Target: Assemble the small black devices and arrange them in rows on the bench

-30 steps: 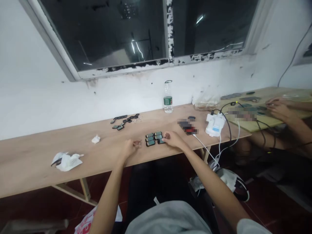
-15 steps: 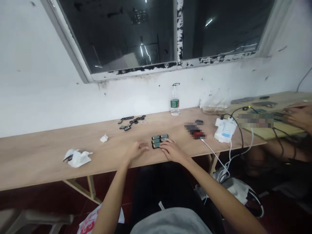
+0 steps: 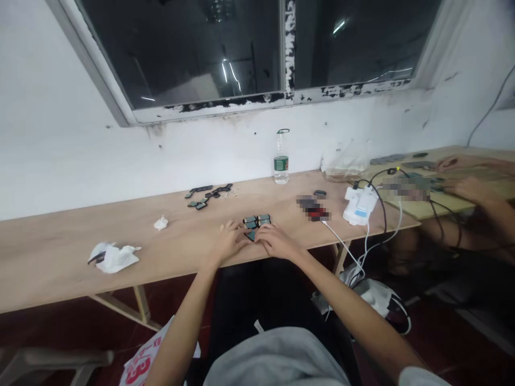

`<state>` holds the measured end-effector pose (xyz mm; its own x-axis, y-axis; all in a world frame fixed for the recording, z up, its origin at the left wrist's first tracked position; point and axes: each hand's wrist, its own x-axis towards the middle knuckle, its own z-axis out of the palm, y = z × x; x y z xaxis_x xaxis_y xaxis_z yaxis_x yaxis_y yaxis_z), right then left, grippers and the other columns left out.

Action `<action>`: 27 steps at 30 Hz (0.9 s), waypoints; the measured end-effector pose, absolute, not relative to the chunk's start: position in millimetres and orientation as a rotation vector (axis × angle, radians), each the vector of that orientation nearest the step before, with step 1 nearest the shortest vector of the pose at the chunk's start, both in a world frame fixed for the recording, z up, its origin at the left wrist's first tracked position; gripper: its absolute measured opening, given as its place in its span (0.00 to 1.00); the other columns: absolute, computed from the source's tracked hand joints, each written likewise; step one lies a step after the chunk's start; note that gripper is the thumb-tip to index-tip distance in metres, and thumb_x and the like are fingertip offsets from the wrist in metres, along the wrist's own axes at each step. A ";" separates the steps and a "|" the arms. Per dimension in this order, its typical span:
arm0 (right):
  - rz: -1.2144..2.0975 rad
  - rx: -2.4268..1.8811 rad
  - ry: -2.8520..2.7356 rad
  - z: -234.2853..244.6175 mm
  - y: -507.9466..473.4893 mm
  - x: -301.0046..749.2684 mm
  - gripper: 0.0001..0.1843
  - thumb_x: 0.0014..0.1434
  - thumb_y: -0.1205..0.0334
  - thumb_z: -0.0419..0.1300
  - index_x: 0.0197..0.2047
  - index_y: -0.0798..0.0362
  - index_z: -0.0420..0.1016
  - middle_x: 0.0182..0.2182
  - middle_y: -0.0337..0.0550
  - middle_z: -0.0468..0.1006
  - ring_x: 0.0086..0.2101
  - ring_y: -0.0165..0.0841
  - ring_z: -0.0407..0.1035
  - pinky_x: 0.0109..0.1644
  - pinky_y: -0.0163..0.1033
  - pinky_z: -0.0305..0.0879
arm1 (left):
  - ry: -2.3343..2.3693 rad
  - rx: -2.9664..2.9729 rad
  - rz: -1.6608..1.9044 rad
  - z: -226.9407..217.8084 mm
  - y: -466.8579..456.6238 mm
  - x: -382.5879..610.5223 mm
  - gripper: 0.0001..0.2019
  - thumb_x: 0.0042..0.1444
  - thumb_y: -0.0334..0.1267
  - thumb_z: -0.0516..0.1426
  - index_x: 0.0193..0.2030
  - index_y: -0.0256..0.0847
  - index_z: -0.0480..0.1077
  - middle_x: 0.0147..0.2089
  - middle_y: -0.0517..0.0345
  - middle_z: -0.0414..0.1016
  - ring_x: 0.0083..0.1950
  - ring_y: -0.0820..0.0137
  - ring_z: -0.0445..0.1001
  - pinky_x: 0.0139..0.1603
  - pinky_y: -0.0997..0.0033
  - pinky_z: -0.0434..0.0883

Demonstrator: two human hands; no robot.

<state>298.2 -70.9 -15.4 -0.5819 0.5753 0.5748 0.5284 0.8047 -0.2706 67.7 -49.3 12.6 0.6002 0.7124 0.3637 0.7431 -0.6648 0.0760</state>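
Small flat black-edged pieces with grey-green faces (image 3: 250,221) lie in a tight group on the wooden table in front of me. The nearest of them, a grey-green piece (image 3: 251,235), sits between my two hands. My left hand (image 3: 232,241) has its curled fingertips at the piece's left edge. From the other side, my right hand (image 3: 277,240) closes its fingers on the right edge. The fingers cover part of the piece. Several similar dark pieces (image 3: 198,204) are scattered further back, with tiny pale bits (image 3: 231,193) beside them.
A water bottle (image 3: 281,163) and a plastic bag (image 3: 348,163) stand by the wall. Crumpled tissues (image 3: 118,259) lie left. To the right are a white power strip (image 3: 359,206), cables and pixelated items. Another person's hands (image 3: 462,185) are over the adjoining table.
My left hand has moved right to the nearest piece, which now sits a little apart and turned from the others. My right hand stays at it. The camera view has shifted slightly.
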 end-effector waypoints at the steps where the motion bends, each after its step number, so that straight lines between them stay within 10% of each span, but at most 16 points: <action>1: 0.097 -0.806 -2.318 -14.7 -71.0 298.5 0.13 0.64 0.74 0.55 0.42 0.52 0.79 0.42 0.46 0.81 0.49 0.39 0.67 0.53 0.46 0.59 | -1.230 -2.744 -0.568 12.7 -49.1 66.9 0.13 0.62 0.45 0.61 0.51 0.46 0.77 0.55 0.50 0.75 0.57 0.54 0.67 0.56 0.52 0.63; 16: 0.173 -1.020 -2.044 5.3 -83.5 290.8 0.15 0.68 0.64 0.53 0.55 0.54 0.75 0.52 0.53 0.77 0.53 0.43 0.67 0.60 0.53 0.60 | -0.839 -2.841 -1.045 27.6 -58.5 70.9 0.07 0.62 0.42 0.61 0.37 0.42 0.73 0.43 0.53 0.79 0.45 0.63 0.76 0.48 0.63 0.73; 27: 0.974 -0.882 -1.628 18.1 -80.7 294.7 0.14 0.58 0.60 0.65 0.47 0.56 0.76 0.29 0.45 0.81 0.30 0.36 0.77 0.35 0.38 0.73 | -0.758 -2.794 -1.219 34.4 -69.7 75.1 0.08 0.62 0.37 0.60 0.48 0.43 0.77 0.52 0.50 0.80 0.51 0.63 0.79 0.52 0.60 0.78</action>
